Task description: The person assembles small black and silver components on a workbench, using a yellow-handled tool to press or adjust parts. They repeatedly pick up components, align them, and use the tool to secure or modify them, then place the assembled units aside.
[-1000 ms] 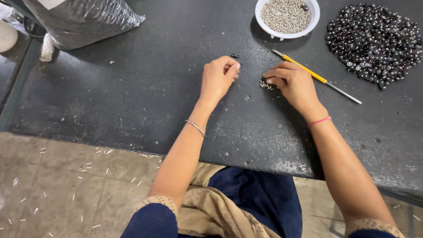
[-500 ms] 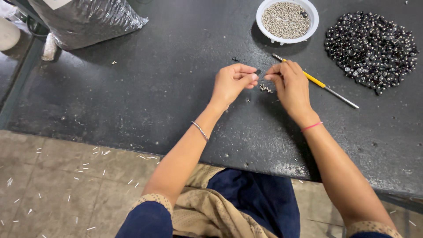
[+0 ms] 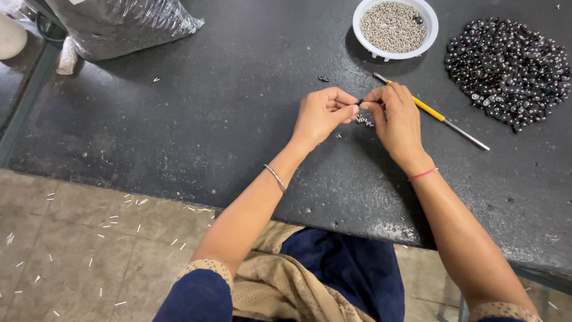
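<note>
The left hand (image 3: 322, 113) and right hand (image 3: 396, 116) meet fingertip to fingertip, both pinching 1 tiny dark round part (image 3: 360, 102). It sits just below the white round bowl (image 3: 428, 27) of small silver bits.

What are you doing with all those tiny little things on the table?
A person sits at a dark table. The left hand and right hand meet over it, pinching a tiny dark piece between the fingertips. A few small metal bits lie just below. Nearby are a white bowl of small silver parts, a heap of dark beads, and a yellow-handled tool lying flat.
</note>
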